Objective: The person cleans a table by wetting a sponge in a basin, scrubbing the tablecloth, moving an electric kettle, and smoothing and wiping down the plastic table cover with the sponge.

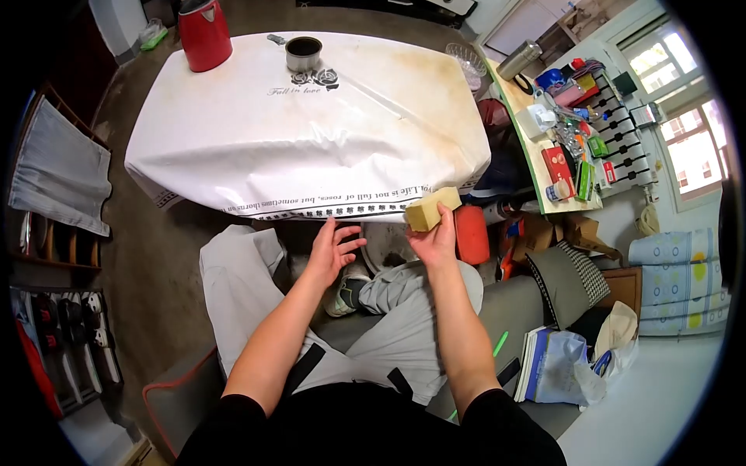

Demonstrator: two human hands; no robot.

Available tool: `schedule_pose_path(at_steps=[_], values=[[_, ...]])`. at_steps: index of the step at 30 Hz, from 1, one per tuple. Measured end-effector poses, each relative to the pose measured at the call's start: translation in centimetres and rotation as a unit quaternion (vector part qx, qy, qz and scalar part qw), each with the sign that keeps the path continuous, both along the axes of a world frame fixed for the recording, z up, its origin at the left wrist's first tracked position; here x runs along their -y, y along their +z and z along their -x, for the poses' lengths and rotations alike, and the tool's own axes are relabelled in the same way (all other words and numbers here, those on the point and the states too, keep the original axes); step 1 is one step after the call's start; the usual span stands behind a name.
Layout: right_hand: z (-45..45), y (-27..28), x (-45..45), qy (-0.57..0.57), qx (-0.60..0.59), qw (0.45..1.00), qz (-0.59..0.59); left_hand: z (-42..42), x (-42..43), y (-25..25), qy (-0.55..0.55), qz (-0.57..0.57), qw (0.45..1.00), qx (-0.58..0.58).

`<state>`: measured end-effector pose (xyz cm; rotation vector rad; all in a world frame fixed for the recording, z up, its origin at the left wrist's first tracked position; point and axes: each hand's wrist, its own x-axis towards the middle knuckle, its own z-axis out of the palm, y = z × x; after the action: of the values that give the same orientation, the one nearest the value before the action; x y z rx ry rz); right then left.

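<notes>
My right hand (434, 239) grips a yellow block that looks like a sponge (432, 210), thumb on its near face, by the front right edge of the table. To the left, my left hand (332, 248) hangs open with nothing in it, fingers apart, just below the tablecloth's hem. The white tablecloth (311, 147), with printed roses and lettering, drapes over the table. A metal cup (303, 53) with dark contents stands near its far edge. The red kettle (205, 35) is at the far left corner.
A side table (536, 167) at the right carries a thermos (519, 60), boxes and many small items. An orange-red container (472, 234) is beside my right hand. Cushions (566, 283) and a plastic bag (567, 365) lie on the grey sofa (505, 311) to my right.
</notes>
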<state>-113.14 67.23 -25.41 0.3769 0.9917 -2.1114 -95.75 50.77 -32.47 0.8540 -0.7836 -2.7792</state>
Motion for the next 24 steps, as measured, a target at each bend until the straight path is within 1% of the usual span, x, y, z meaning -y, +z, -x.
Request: schedule_pose_path(at_steps=[2,6,10,12,14,17,21,24], values=[[0.0,-0.6,-0.4,0.016,0.006,1.000,-0.016,1.1,-1.0,-1.4,-0.025,-0.003,1.000,0.017],[0.1,-2.5,-1.8,-0.022,0.018,0.998,-0.052,3.3,-2.6,0.5,-0.074,-0.016,0.997,-0.003],[-0.3,-2.5,-3.6,-0.014,0.000,0.996,-0.088,4.0,-3.4,-0.1,-0.105,-0.027,0.994,-0.029],[-0.3,-2.4,-3.3,-0.028,-0.003,0.996,-0.088,3.9,-3.4,-0.7,-0.108,-0.040,0.993,-0.032],[-0.4,-1.9,-3.3,-0.009,0.017,0.997,-0.080,3.6,-3.3,-1.1,-0.110,-0.041,0.992,-0.034],[-0.1,-2.0,-3.3,0.001,0.034,0.996,-0.077,3.8,-3.2,-0.9,-0.113,-0.063,0.990,-0.050],[0.1,-2.0,-4.0,0.019,0.039,0.997,-0.070,3.8,-3.2,-0.3,-0.098,-0.063,0.991,-0.066],[0.2,-2.3,-4.2,0.022,0.042,0.994,-0.094,3.7,-3.3,-0.7,-0.108,-0.059,0.991,-0.055]])
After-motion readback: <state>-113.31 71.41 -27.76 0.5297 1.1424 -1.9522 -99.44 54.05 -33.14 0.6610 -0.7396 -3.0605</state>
